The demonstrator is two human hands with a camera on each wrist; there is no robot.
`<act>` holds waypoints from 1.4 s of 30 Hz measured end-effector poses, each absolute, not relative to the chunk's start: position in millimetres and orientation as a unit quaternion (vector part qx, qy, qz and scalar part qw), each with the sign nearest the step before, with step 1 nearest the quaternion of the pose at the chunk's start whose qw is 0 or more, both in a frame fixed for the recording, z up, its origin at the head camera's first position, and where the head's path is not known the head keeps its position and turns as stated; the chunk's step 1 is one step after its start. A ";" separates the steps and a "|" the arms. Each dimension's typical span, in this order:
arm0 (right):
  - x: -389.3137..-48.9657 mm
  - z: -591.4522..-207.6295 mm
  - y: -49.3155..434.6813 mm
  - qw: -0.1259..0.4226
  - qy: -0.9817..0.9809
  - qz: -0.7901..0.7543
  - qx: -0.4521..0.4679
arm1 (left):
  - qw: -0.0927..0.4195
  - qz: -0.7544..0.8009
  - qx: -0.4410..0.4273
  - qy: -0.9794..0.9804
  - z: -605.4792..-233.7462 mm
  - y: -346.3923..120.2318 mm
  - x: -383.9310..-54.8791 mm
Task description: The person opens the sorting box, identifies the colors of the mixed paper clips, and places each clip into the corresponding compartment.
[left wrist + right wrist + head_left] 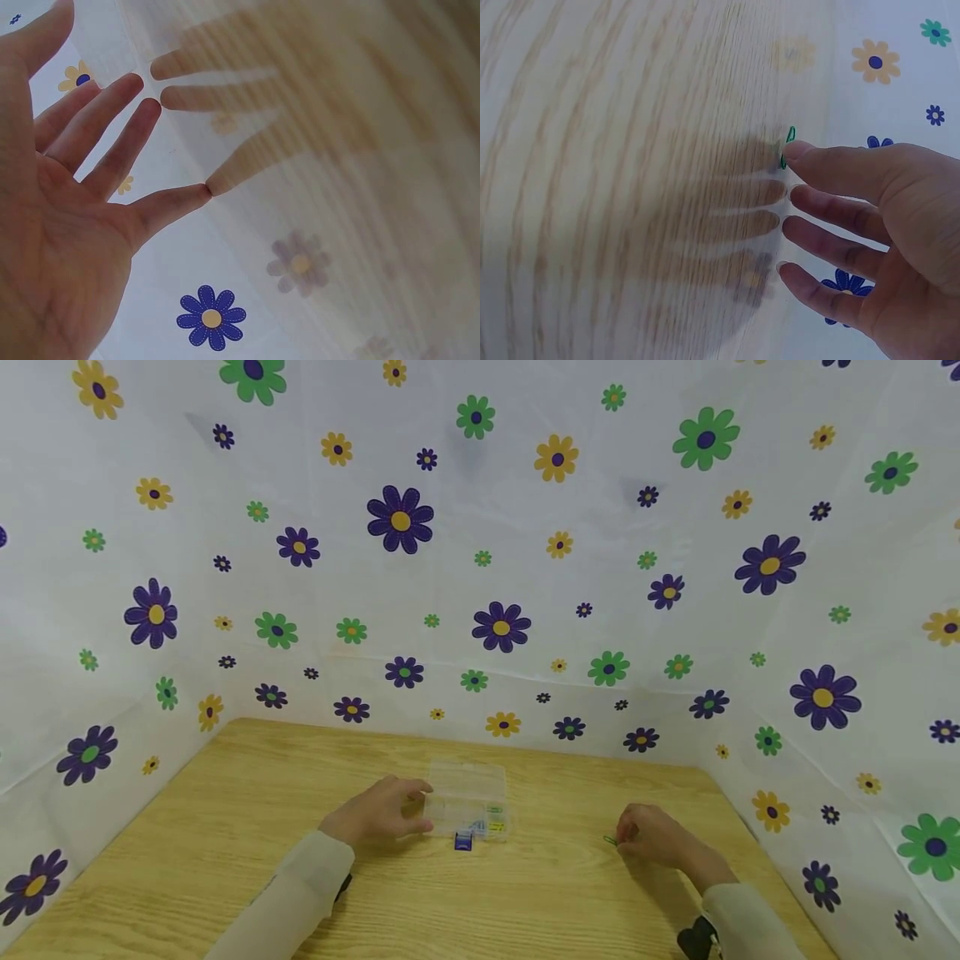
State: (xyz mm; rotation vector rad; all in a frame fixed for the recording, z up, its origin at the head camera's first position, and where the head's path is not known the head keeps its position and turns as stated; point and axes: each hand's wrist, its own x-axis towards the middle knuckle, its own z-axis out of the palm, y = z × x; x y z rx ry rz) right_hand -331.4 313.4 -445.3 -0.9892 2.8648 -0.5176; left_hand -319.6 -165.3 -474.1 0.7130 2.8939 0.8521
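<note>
A clear plastic compartment box lies on the table with its lid raised at the back. My left hand is at its left side, fingers apart and fingertips right at the box's edge. In the left wrist view the left hand shows a bare palm and spread fingers, with fingertips at the table surface. Right of the box, my right hand pinches a green paper clip close over the wood. The other fingers of the right hand reach down to the tabletop.
Small green, yellow and light blue pieces lie in the box's right-hand compartments. A small dark blue square piece sits at its front edge. White flowered cloth walls in the wooden table at the back and sides.
</note>
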 end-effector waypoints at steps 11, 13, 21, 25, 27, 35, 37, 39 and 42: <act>-334.5 -449.4 313.9 0.039 0.934 -0.175 -0.309 | 0.017 0.280 0.234 0.931 -477.7 -166.8 -322.0; -334.8 -450.4 314.5 0.037 0.932 -0.174 -0.314 | 0.015 0.281 0.238 0.930 -477.9 -166.9 -321.8; -334.8 -449.7 315.0 0.016 0.930 -0.162 -0.331 | 0.008 0.273 0.246 0.930 -477.0 -167.3 -323.5; -335.3 -450.0 313.7 0.016 0.931 -0.166 -0.326 | 0.016 0.281 0.230 0.932 -476.8 -167.0 -321.7; -334.2 -450.4 312.6 0.020 0.933 -0.172 -0.315 | 0.021 0.284 0.223 0.932 -478.4 -166.8 -320.5; -328.0 -449.3 305.5 -0.012 0.957 -0.137 -0.254 | 0.008 0.281 0.240 0.929 -478.6 -165.8 -321.6; -327.9 -448.8 303.7 -0.017 0.960 -0.131 -0.248 | 0.005 0.277 0.245 0.929 -477.0 -165.6 -322.2; -328.3 -448.9 302.9 -0.016 0.961 -0.130 -0.244 | 0.008 0.276 0.244 0.930 -476.2 -165.5 -322.2; -328.5 -449.0 303.5 -0.009 0.960 -0.129 -0.249 | 0.012 0.274 0.242 0.931 -475.8 -165.2 -321.4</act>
